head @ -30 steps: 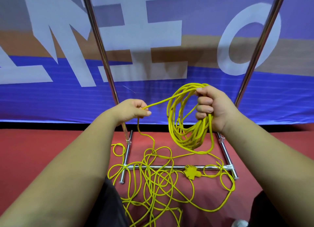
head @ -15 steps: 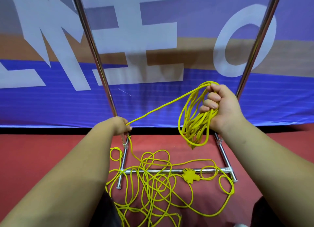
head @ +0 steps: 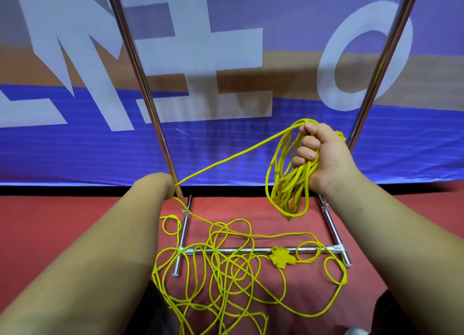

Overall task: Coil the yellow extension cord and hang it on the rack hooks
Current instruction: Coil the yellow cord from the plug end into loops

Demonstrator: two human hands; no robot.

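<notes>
R hand is fisted round a bunch of loops of the yellow extension cord, coil hanging below it. L hand sits low by the rack post. Cord runs taut from it to the coil, but fingers are hidden, so can't tell its grip. Most of the cord lies tangled on the floor across the rack base bar, w/ socket end on the bar. Risk: pulling slack may snag loops on the bar or knot them, and uneven loops could slip from the fist.
</notes>
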